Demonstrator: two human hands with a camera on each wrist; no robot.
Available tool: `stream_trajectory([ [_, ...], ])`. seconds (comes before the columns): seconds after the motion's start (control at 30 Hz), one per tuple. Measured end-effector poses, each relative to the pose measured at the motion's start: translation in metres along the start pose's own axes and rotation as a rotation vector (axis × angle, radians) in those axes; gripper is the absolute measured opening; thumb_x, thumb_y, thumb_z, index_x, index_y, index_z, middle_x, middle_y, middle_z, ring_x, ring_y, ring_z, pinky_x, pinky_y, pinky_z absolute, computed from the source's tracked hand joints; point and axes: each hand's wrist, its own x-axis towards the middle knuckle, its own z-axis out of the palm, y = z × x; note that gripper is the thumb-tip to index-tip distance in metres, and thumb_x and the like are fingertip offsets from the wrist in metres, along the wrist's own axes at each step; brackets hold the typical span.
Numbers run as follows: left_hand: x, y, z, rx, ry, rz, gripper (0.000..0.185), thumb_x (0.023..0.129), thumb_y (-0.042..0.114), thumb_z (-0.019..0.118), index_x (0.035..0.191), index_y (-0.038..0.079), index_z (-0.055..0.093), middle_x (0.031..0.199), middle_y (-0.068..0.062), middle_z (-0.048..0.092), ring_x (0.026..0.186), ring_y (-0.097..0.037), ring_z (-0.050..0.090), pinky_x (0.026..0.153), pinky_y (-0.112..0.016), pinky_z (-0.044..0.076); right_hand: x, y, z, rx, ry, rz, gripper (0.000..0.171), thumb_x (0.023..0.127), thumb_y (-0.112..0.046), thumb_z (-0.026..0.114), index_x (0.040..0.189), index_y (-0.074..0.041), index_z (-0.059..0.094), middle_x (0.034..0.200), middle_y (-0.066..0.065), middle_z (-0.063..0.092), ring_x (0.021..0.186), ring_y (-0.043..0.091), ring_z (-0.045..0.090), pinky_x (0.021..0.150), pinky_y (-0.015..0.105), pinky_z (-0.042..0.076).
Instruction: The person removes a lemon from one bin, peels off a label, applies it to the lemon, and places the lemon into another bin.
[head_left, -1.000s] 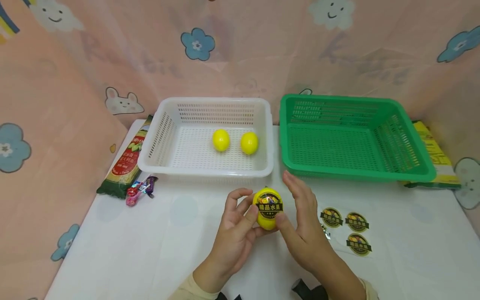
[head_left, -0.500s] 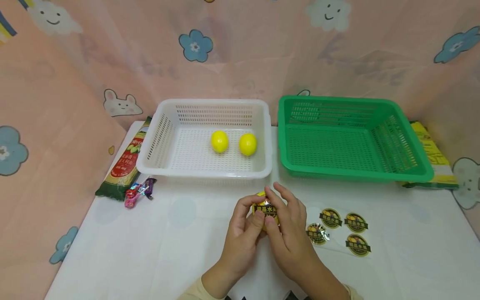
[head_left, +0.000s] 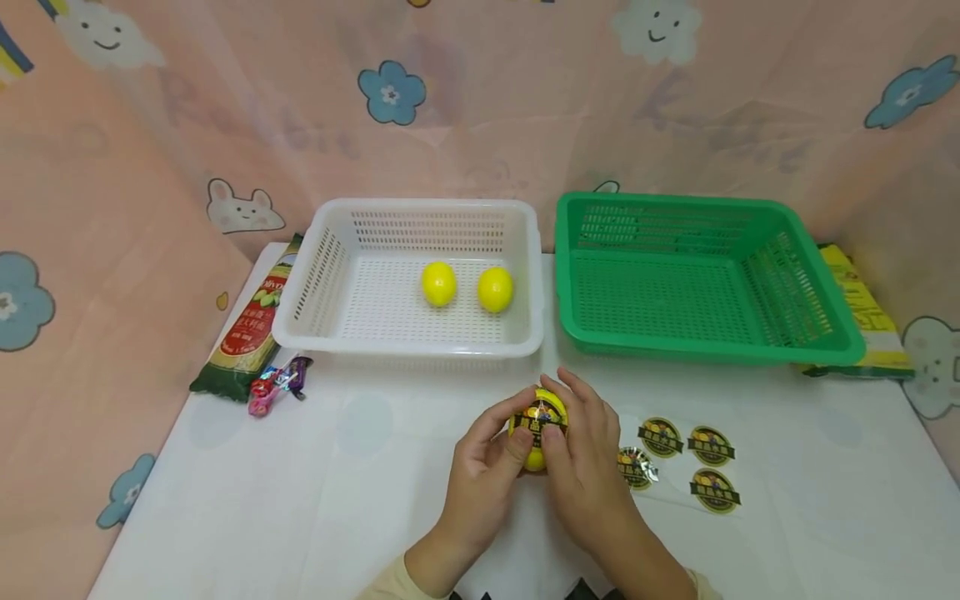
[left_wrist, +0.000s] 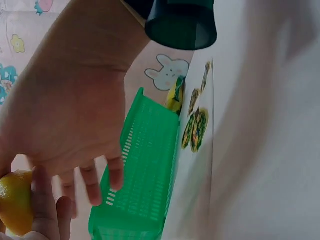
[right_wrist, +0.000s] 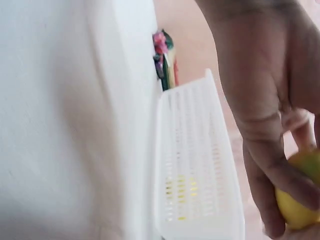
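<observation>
In the head view, a yellow lemon (head_left: 535, 461) is held between both hands over the front middle of the table. A round black-and-gold label sticker (head_left: 537, 421) with Chinese lettering sits on its upward face. My left hand (head_left: 480, 487) grips the fruit from the left, its thumb on the sticker's lower left. From the other side my right hand (head_left: 590, 475) curls round it, thumb pressed on the sticker's right part. Both wrist views show the lemon (left_wrist: 16, 202) at the edge of the picture, partly covered by fingers.
Two lemons lie in a white basket (head_left: 408, 343); a green basket (head_left: 675, 343) stands to its right. A clear sheet with several label stickers (head_left: 712, 446) lies right of my hands. Left are wrapped candies (head_left: 277, 385) and a red-green packet (head_left: 251, 325); a yellow packet (head_left: 862, 304) lies far right.
My right hand has come in from the right, its spread fingers now round the lemon. The lemon has tilted and shows more than half a second ago. Another sticker on the sheet is uncovered.
</observation>
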Motion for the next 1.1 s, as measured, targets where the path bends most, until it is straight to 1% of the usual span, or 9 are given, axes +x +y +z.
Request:
stream_trajectory([
  [0.1, 0.001, 0.000, 0.001, 0.050, 0.002, 0.041, 0.041, 0.110, 0.014, 0.059, 0.146, -0.004, 0.053, 0.156, -0.018, 0.050, 0.133, -0.020, 0.060, 0.098, -0.029, 0.056, 0.000, 0.001, -0.005, 0.029, -0.018, 0.046, 0.048, 0.113, -0.023, 0.040, 0.159, -0.009, 0.042, 0.164, 0.016, 0.034, 0.145, 0.046, 0.029, 0.106, 0.071, 0.029],
  [0.23, 0.002, 0.000, 0.003, 0.090, 0.024, 0.050, 0.032, 0.110, 0.013, 0.059, 0.136, -0.005, 0.058, 0.160, -0.015, 0.047, 0.145, -0.027, 0.048, 0.106, -0.032, 0.052, 0.000, 0.000, -0.005, 0.110, 0.040, -0.022, 0.053, 0.109, -0.012, 0.048, 0.162, -0.013, 0.040, 0.164, 0.014, 0.035, 0.146, 0.040, 0.029, 0.106, 0.068, 0.029],
  [0.43, -0.002, -0.004, 0.005, 0.052, 0.032, 0.058, 0.032, 0.108, 0.009, 0.061, 0.135, -0.008, 0.058, 0.156, -0.017, 0.050, 0.125, -0.031, 0.064, 0.089, -0.028, 0.059, -0.001, 0.001, 0.006, 0.130, 0.078, -0.096, 0.047, 0.107, -0.004, 0.048, 0.150, -0.021, 0.054, 0.162, 0.008, 0.037, 0.144, 0.038, 0.032, 0.103, 0.064, 0.028],
  [0.63, -0.004, -0.005, 0.004, 0.047, 0.011, 0.112, 0.033, 0.109, 0.008, 0.060, 0.136, -0.011, 0.055, 0.153, -0.021, 0.052, 0.121, -0.024, 0.066, 0.090, -0.026, 0.059, 0.002, 0.003, 0.004, 0.078, 0.020, -0.016, 0.040, 0.109, -0.019, 0.045, 0.148, -0.018, 0.053, 0.164, 0.011, 0.038, 0.143, 0.044, 0.033, 0.103, 0.068, 0.032],
  [0.73, -0.003, -0.003, 0.004, 0.063, -0.011, 0.129, 0.033, 0.110, 0.009, 0.057, 0.137, -0.009, 0.053, 0.155, -0.022, 0.050, 0.128, -0.023, 0.062, 0.095, -0.027, 0.057, 0.005, 0.004, -0.003, 0.030, -0.041, 0.038, 0.046, 0.113, -0.034, 0.040, 0.154, -0.016, 0.049, 0.164, 0.014, 0.037, 0.141, 0.048, 0.035, 0.104, 0.071, 0.032],
  [0.8, -0.002, -0.002, 0.004, 0.056, -0.019, 0.118, 0.032, 0.111, 0.010, 0.055, 0.138, -0.008, 0.051, 0.157, -0.021, 0.047, 0.125, -0.023, 0.063, 0.090, -0.029, 0.060, 0.005, 0.003, -0.008, 0.052, -0.050, 0.054, 0.050, 0.114, -0.035, 0.038, 0.159, -0.015, 0.043, 0.165, 0.016, 0.035, 0.144, 0.047, 0.033, 0.106, 0.073, 0.029],
  [0.9, 0.001, -0.001, 0.005, 0.062, 0.000, 0.108, 0.030, 0.111, 0.010, 0.055, 0.136, -0.006, 0.049, 0.158, -0.022, 0.045, 0.128, -0.024, 0.062, 0.088, -0.032, 0.061, 0.004, 0.002, -0.011, 0.148, -0.002, 0.001, 0.048, 0.114, -0.021, 0.039, 0.162, -0.013, 0.040, 0.165, 0.016, 0.033, 0.147, 0.042, 0.028, 0.108, 0.072, 0.026],
  [1.0, 0.002, -0.003, 0.005, 0.058, 0.027, 0.118, 0.029, 0.110, 0.009, 0.058, 0.130, -0.008, 0.046, 0.155, -0.027, 0.047, 0.136, -0.026, 0.058, 0.096, -0.034, 0.058, 0.002, 0.002, -0.007, 0.216, 0.044, -0.091, 0.048, 0.109, -0.002, 0.043, 0.154, -0.016, 0.052, 0.165, 0.010, 0.034, 0.146, 0.034, 0.030, 0.107, 0.066, 0.026],
  [1.1, 0.001, -0.006, 0.005, 0.043, 0.028, 0.122, 0.032, 0.109, 0.011, 0.060, 0.127, -0.011, 0.045, 0.152, -0.032, 0.048, 0.143, -0.028, 0.052, 0.105, -0.031, 0.052, 0.000, 0.001, -0.001, 0.215, 0.052, -0.132, 0.044, 0.107, 0.003, 0.045, 0.143, -0.017, 0.060, 0.163, 0.006, 0.036, 0.142, 0.032, 0.034, 0.106, 0.063, 0.026],
])
